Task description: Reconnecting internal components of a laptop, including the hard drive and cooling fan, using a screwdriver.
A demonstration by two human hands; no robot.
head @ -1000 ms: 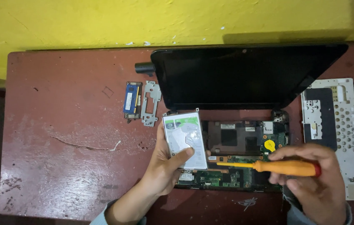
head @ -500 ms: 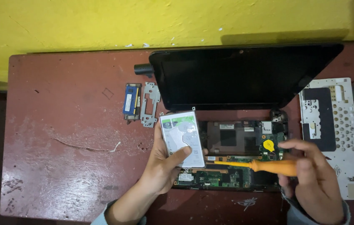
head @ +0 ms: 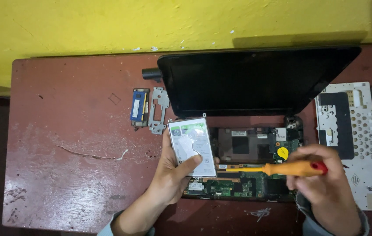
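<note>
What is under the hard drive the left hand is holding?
The hard drive sits over the left end of the opened laptop base, gripped by the left hand. Circuit board shows beside and below it; whatever lies directly beneath is covered.

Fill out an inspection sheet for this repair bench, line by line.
Surface: worn red table, scratched.
Job's things: hard drive and orange screwdriver over the opened laptop, whose screen is up.
Clutter: memory stick, metal bracket, white keyboard panel.
Grippers: left hand grips the drive; right hand grips the screwdriver.
Cables: nothing seen.
Surroundings: yellow wall.
</note>
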